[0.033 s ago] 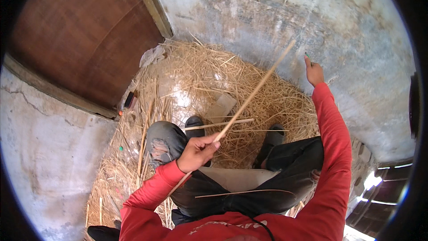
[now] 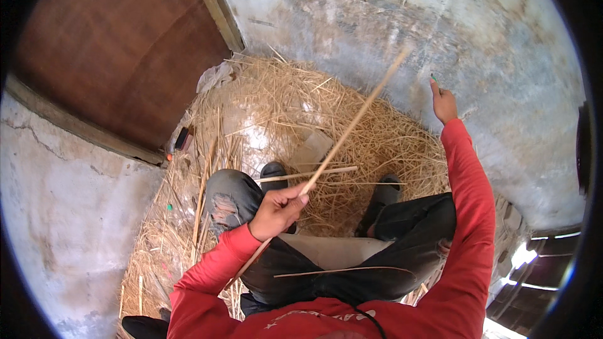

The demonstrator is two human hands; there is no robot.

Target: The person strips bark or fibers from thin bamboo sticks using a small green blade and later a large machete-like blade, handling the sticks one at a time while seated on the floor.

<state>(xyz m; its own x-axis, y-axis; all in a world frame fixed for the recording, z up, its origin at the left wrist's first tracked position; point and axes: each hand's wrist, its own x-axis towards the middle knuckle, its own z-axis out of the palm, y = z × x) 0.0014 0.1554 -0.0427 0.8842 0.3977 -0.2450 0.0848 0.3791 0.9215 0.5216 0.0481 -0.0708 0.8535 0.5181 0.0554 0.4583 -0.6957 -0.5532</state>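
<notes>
My left hand (image 2: 277, 214) is closed around a long pale bamboo strip (image 2: 349, 129). The strip slants up to the right, its far end blurred, and its lower end runs back along my left forearm. Stretched far out to the right, my right hand (image 2: 445, 104) is closed on a small green-ended thing (image 2: 433, 78), mostly hidden by the fingers, close to the wall in the picture. It is apart from the bamboo strip. Across my lap lies a thin curved sliver (image 2: 342, 270). Another pale strip (image 2: 326, 172) lies level between my knees, beyond the left hand.
Loose shavings (image 2: 270, 97) cover the floor around my feet. A flat pale block (image 2: 312, 150) lies among them. Longer strips (image 2: 204, 201) lie beside my left knee, and a small dark object (image 2: 183, 139) is near the brown door panel (image 2: 119, 50). A stained wall (image 2: 377, 19) stands ahead.
The far end of the bamboo strip has shifted slightly up and to the left. Both hands keep their holds and have hardly moved.
</notes>
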